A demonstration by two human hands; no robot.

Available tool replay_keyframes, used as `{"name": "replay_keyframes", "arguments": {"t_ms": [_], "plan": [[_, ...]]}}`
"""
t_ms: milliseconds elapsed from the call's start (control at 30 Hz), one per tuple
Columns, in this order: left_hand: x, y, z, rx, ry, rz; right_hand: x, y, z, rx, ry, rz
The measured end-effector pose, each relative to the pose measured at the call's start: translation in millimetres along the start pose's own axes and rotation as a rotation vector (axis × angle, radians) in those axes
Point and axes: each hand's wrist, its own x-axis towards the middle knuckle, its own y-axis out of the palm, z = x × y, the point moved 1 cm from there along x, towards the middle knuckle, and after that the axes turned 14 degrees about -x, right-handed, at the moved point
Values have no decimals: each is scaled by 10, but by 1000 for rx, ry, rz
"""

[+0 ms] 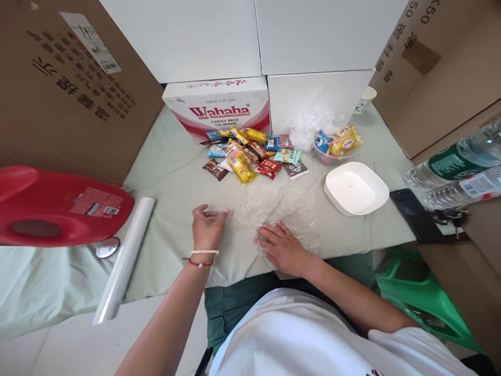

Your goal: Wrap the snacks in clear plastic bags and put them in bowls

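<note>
A crumpled sheet of clear plastic film (pixel 291 203) lies on the cloth in front of me. My right hand (pixel 284 248) rests flat on its near part, palm down, with the fingers spread. Just left of the film is my left hand (pixel 209 227), its fingers loosely bent and the thumb apart from them; nothing shows in it. Beyond the film sits a pile of wrapped snacks (pixel 254 151) in many colours. To the right stands a white square dish (pixel 356 185), and behind it a clear bowl (pixel 329 157) holds more wrapped snacks.
A roll of plastic film (pixel 125 261) lies on the left, beside a red jug (pixel 58 209). A Wahaha carton (pixel 230 107), crumpled plastic (pixel 309 128) and a paper cup (pixel 366 99) stand behind. Bottles (pixel 454 164), a phone (pixel 415 214) and keys (pixel 454 216) are on the right.
</note>
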Motion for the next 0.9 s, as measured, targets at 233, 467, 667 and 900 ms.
{"name": "replay_keyframes", "arguments": {"t_ms": [233, 467, 667, 900], "plan": [[-636, 215, -542, 389, 646, 323, 164, -26, 188, -26, -15, 60], [-752, 642, -12, 818, 440, 584, -122, -86, 231, 168, 43, 35], [-692, 414, 201, 943, 446, 613, -459, -193, -257, 528, 357, -151], [-643, 198, 265, 913, 590, 737, 88, -710, -893, 521, 605, -127]]}}
